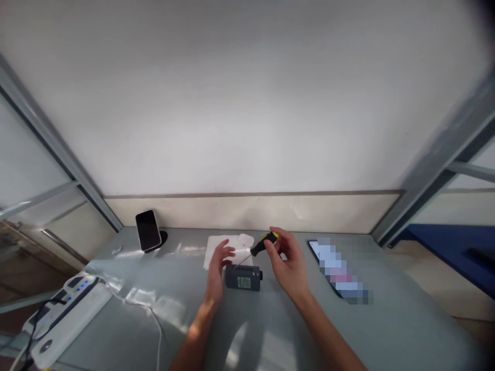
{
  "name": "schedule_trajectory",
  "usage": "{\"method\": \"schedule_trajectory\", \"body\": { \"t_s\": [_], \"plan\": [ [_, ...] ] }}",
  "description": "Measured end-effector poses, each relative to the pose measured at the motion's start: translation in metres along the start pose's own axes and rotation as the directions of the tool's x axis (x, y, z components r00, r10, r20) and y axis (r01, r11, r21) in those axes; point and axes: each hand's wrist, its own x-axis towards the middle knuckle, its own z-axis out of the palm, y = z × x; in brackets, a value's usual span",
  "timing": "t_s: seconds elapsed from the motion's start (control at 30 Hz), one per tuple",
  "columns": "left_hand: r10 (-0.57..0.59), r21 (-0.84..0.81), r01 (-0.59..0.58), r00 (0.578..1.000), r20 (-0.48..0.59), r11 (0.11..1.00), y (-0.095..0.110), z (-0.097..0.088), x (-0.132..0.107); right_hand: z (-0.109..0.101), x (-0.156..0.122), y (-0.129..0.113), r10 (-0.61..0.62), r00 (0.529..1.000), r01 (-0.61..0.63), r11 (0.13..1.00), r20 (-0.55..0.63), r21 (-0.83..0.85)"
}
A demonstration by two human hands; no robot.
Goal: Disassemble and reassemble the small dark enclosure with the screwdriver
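A small dark grey box (243, 279) with vents on top, a pale label on its front and a knob-like part at its right end sits on the grey table. My right hand (290, 260) pinches the yellow end of a black-and-yellow screwdriver (263, 244). The screwdriver slants down to the left, its thin shaft reaching the box's top edge near the left end. At the box's left end is my left hand (219, 265), fingers curved and apart; whether it touches the box I cannot tell. White paper (212, 247) lies behind the box.
On the right of the table (185, 299) lies a phone (332, 270) with its screen lit and blurred. A white device with a black screen (148, 231) stands at the back left. A white power strip (69, 314) with cables is at the front left. A wall panel (247, 214) closes off the back.
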Motion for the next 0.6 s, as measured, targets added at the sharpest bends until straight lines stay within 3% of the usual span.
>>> {"method": "schedule_trajectory", "body": {
  "t_s": [0.1, 0.2, 0.6],
  "plan": [
    [-0.165, -0.146, 0.177, 0.982, 0.086, 0.973, -0.006, 0.009, -0.003, 0.001, -0.002, 0.0, -0.004, 1.0, 0.004, 1.0, 0.018, -0.022],
    [-0.23, -0.159, 0.251, 0.963, 0.138, 0.955, -0.007, 0.014, -0.008, 0.0, -0.004, 0.002, -0.012, 1.0, 0.013, 0.999, 0.028, -0.033],
    [-0.2, -0.046, 0.219, 0.943, 0.266, 0.975, -0.001, 0.017, -0.009, -0.006, -0.001, 0.001, -0.048, 0.998, 0.05, 0.996, 0.032, -0.077]
  ]
}}
